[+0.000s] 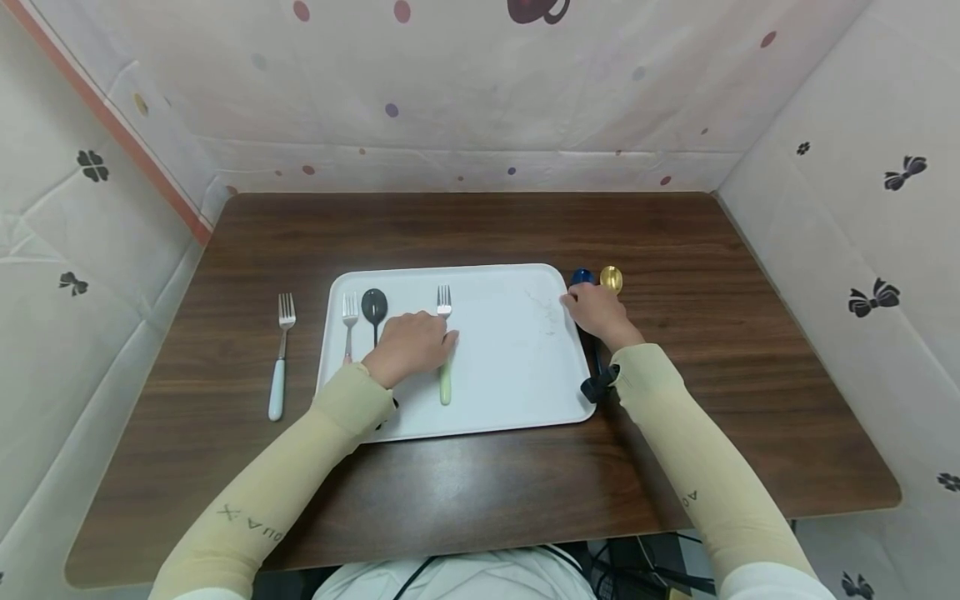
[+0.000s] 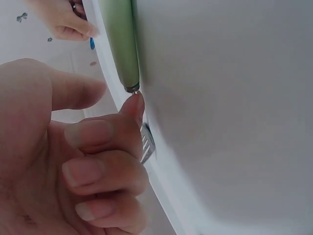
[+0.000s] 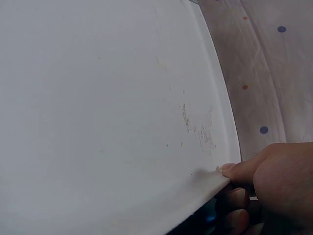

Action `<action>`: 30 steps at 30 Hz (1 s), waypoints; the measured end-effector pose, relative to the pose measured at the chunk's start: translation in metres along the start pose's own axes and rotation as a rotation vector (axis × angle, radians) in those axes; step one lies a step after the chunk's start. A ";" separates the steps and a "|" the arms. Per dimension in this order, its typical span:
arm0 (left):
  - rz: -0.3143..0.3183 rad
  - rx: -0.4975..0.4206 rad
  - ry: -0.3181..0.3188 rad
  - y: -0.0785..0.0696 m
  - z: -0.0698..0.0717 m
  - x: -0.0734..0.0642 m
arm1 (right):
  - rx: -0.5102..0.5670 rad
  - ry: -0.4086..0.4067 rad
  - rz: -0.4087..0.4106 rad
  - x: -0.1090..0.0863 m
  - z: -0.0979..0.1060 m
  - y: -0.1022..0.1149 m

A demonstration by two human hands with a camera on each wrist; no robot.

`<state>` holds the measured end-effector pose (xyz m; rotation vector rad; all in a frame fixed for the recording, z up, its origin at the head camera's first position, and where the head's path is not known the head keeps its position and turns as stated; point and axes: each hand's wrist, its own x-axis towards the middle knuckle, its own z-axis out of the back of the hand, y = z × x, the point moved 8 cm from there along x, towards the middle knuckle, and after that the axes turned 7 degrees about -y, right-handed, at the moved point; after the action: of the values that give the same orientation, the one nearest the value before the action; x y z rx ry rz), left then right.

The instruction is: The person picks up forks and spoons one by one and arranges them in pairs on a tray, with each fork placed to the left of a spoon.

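A white rectangular tray (image 1: 517, 367) lies on the table. My right hand (image 1: 600, 313) grips its right edge near the far corner, the thumb (image 3: 230, 169) on top and the fingers curled beneath. On the tray is a fork with a green handle (image 1: 446, 385), its tines towards the far side. Over its middle is my left hand (image 1: 414, 343); in the left wrist view the index fingertip (image 2: 136, 105) touches the fork's neck. The thumb stands apart and the other fingers are loosely curled. Left of this hand, a second fork (image 1: 350, 312) and a black spoon (image 1: 374, 306) lie on the tray.
A fork with a pale blue handle (image 1: 277, 390) lies on the table left of the tray. Beside the right hand are a blue spoon (image 1: 582, 276), partly hidden, and a gold spoon (image 1: 611, 278). Patterned white sheets (image 1: 480, 92) hang behind the table and at both sides.
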<state>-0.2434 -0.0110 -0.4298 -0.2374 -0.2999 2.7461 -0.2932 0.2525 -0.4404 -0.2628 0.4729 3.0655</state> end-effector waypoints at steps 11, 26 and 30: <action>-0.009 0.022 -0.055 0.004 0.011 -0.004 | 0.011 0.003 0.002 -0.001 0.000 0.000; -0.012 0.043 -0.111 0.015 0.022 -0.013 | 0.014 0.012 -0.005 -0.003 0.000 0.001; 0.010 0.055 -0.093 0.021 0.024 -0.015 | 0.012 0.010 -0.001 -0.003 0.000 0.001</action>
<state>-0.2419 -0.0398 -0.4095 -0.0964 -0.2477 2.7754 -0.2906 0.2517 -0.4398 -0.2774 0.4907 3.0609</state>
